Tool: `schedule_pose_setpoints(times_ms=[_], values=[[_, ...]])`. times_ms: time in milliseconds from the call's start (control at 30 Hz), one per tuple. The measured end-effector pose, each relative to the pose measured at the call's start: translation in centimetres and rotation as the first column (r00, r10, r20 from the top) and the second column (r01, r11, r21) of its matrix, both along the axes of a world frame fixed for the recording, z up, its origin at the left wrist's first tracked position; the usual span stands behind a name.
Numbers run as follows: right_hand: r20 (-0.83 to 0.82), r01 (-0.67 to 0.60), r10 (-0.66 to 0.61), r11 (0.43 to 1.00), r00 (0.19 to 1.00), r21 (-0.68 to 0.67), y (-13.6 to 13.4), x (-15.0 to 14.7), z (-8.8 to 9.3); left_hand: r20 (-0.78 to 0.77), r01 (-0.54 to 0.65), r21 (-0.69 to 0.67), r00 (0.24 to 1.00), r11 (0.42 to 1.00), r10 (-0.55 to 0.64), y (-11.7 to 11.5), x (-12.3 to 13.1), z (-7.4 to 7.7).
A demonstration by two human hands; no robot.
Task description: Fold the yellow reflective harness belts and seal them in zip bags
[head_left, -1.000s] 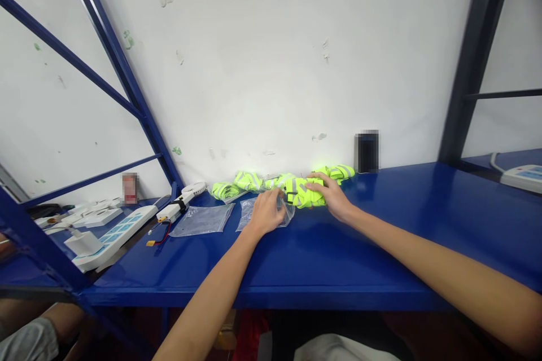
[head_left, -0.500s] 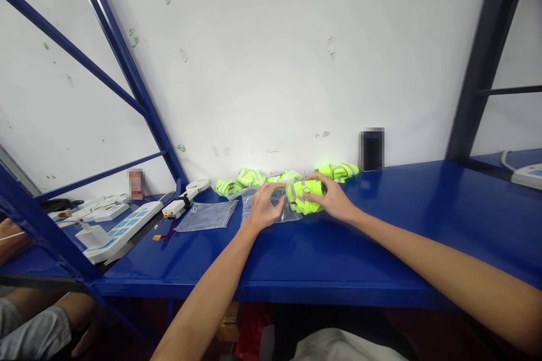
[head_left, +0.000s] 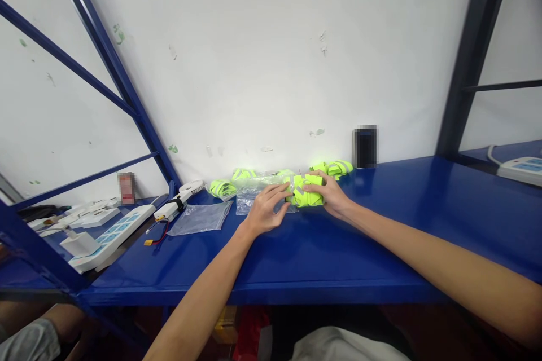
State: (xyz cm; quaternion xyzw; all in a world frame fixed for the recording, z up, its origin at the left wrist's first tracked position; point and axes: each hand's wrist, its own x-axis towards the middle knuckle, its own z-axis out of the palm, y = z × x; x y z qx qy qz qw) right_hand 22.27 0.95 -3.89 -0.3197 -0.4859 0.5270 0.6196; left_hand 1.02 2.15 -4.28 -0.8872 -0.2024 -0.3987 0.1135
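Observation:
A rolled neon-yellow reflective vest (head_left: pixel 308 194) with grey strips is held between my hands just above the blue tabletop. My right hand (head_left: pixel 333 196) wraps round its right end, thumb across the front. My left hand (head_left: pixel 267 208) has curled fingers and thumb at its left end. Behind my left hand lies a crinkled clear plastic bag (head_left: pixel 245 198), partly hidden by it. Further left, another clear zip bag (head_left: pixel 201 218) lies flat. More rolled vests sit along the wall, one at the left (head_left: pixel 222 188) and one at the right (head_left: pixel 340 168).
A white power strip (head_left: pixel 118 237), a small white fan (head_left: pixel 191 186) and a battery pack with a yellow connector (head_left: pixel 148 242) lie at the left. A dark blurred box (head_left: pixel 365 148) stands against the wall. Blue shelf posts (head_left: pixel 127 84) rise at the left. Another person's leg (head_left: pixel 31 341) shows lower left.
My left hand has closed in from beside the vest roll onto its left end. The right hand keeps its hold. The whole view has shifted slightly.

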Motion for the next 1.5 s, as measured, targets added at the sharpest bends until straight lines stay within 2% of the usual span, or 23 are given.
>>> schedule_pose_setpoints(times_ms=[133, 333, 433, 533, 733, 933, 1067, 1333, 1500], values=[[-0.019, -0.041, 0.040, 0.999, 0.999, -0.030, 0.0, 0.1, 0.1, -0.062, -0.017, 0.028, 0.998, 0.999, 0.019, -0.5, -0.1, 0.2], [-0.001, -0.022, 0.022, 0.999, 1.000, -0.036, -0.1, 0.3, 0.7, -0.257, -0.228, 0.166, 0.929, 0.959, 0.266, -0.6, 0.3, 0.5], [0.058, -0.045, 0.047, 0.999, 0.997, -0.021, -0.1, 0.3, 0.6, -0.247, -0.340, 0.180, 0.893, 0.923, 0.377, -0.2, 0.5, 0.6], [0.148, -0.056, 0.052, 0.998, 0.988, 0.018, 0.0, 0.3, 0.3, -0.217, -0.416, 0.118, 0.875, 0.902, 0.432, 0.1, 0.5, 0.4], [0.224, -0.030, 0.019, 0.998, 0.974, 0.048, 0.2, 0.1, -0.1, -0.231, -0.440, -0.033, 0.877, 0.897, 0.422, 0.3, 0.6, -0.2], [0.075, -0.057, 0.051, 0.996, 0.996, 0.071, 0.5, -0.1, -0.3, -0.144, -0.443, -0.023, 0.889, 0.896, 0.435, -0.4, 1.5, -0.1], [0.069, -0.022, 0.017, 0.996, 0.997, 0.084, 0.6, -0.6, -0.7, -0.105, -0.435, 0.025, 0.894, 0.900, 0.435, -0.7, 2.4, -0.3], [0.240, 0.028, -0.070, 0.984, 0.968, 0.174, 0.3, -1.6, -1.2, -0.105, -0.387, 0.023, 0.916, 0.922, 0.387, -0.4, 3.0, -0.8], [0.403, 0.048, -0.179, 0.948, 0.898, 0.313, 0.7, -2.4, -1.9, -0.135, -0.312, 0.003, 0.941, 0.950, 0.309, -0.5, 3.7, -1.0]])
